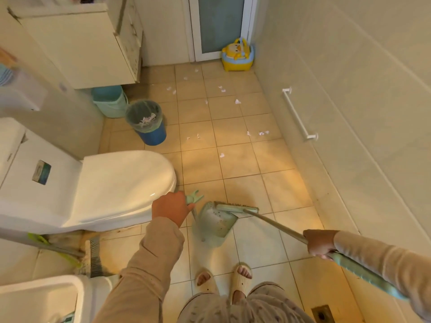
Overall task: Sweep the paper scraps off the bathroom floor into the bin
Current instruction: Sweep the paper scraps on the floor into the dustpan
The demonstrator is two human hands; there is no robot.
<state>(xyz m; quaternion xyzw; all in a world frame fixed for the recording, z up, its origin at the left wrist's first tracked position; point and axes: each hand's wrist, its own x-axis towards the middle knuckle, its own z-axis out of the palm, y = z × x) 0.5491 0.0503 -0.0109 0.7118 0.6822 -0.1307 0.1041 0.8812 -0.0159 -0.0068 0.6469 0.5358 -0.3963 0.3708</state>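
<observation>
While the left hand (172, 207) is closed around the top of the green dustpan (213, 223) handle, the right hand (320, 243) is wrapped around the broom (238, 209) pole, the broom head touching the pan's mouth. Paper scraps (263, 133) lie scattered across the tiled floor (245, 164) toward its far edge. The lined blue bin (148, 122), some scraps already inside, stands near the floor's left edge beyond the toilet (105, 187).

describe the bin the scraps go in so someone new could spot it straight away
Start at the white toilet on the left and look past its lid toward the wall cabinet. The bin stands on the tiled floor there: round, blue, lined with a grey bag, paper scraps already inside, unlike the pale green container behind it.
</observation>
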